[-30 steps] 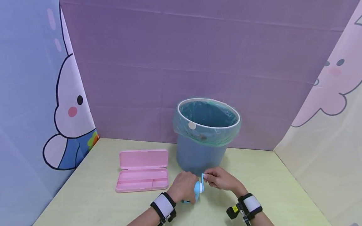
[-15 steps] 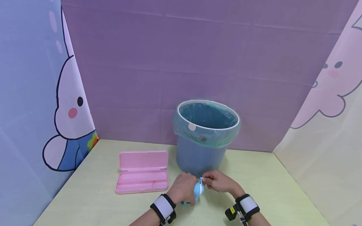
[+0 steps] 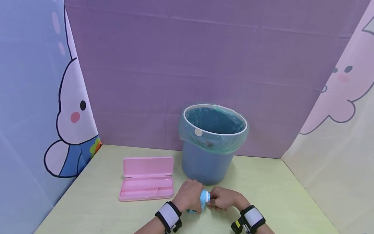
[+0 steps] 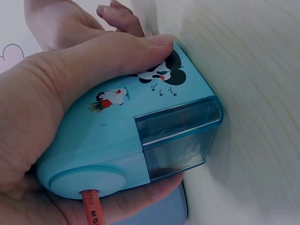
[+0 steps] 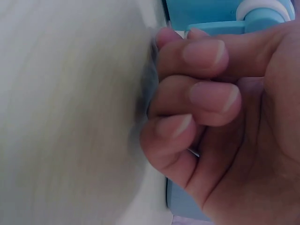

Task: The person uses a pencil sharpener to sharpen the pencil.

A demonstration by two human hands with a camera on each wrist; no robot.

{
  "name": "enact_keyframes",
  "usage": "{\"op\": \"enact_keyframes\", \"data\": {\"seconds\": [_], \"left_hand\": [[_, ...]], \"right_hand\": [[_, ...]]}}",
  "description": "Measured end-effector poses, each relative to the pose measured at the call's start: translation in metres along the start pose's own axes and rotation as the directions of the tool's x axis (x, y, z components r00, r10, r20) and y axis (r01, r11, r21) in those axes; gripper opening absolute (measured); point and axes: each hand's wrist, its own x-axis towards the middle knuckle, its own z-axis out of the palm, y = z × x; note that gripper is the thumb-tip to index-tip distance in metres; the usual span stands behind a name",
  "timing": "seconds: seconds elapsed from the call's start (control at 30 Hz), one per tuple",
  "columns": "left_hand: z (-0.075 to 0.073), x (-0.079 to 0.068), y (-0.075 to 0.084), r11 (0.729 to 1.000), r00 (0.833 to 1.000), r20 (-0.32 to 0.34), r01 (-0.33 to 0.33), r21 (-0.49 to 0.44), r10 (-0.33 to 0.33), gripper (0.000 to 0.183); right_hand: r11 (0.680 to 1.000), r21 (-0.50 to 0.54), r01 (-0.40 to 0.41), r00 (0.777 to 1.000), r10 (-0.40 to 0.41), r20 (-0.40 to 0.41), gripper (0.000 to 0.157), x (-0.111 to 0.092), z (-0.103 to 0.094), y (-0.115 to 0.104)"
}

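A light-blue crank pencil sharpener (image 4: 105, 140) with cartoon prints and a see-through shavings drawer (image 4: 180, 136) lies by the table surface. My left hand (image 3: 190, 195) grips its body, thumb across the printed side and fingers beneath. From its round front sticks a red pencil (image 4: 93, 208), its other end hidden inside. On the opposite side, my right hand (image 3: 224, 197) has its fingers curled at the crank handle (image 5: 218, 28). The tip of that handle is hidden behind the fingers.
An open pink pencil case (image 3: 147, 167) lies to the left on the pale table (image 3: 96, 191). Just behind the hands stands a blue bin (image 3: 204, 165) lined with a green bag. A purple cloth (image 3: 175, 65) hangs at the back, printed cloths at both sides.
My right hand has moved down, and the crank handle has turned from pointing up to pointing lower. My left hand keeps its hold on the sharpener.
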Motion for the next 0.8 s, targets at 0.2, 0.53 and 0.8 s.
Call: {"op": "enact_keyframes", "data": {"seconds": [0.2,0.53,0.8], "left_hand": [[-0.001,0.000,0.001,1.000,1.000,0.013,0.003,0.010,-0.003,0.045],[0.001,0.002,0.001,1.000,1.000,0.017,-0.003,0.016,0.003,0.044],[0.000,0.001,0.002,1.000,1.000,0.005,0.006,0.024,-0.006,0.045]], "right_hand": [[0.997,0.077,-0.013,0.998,0.007,0.069,0.029,-0.006,0.004,-0.002],[0.992,0.127,0.018,0.996,-0.029,0.090,0.030,-0.011,0.008,-0.003],[0.987,0.154,0.051,0.992,-0.067,0.104,0.029,-0.016,0.010,-0.006]]}}
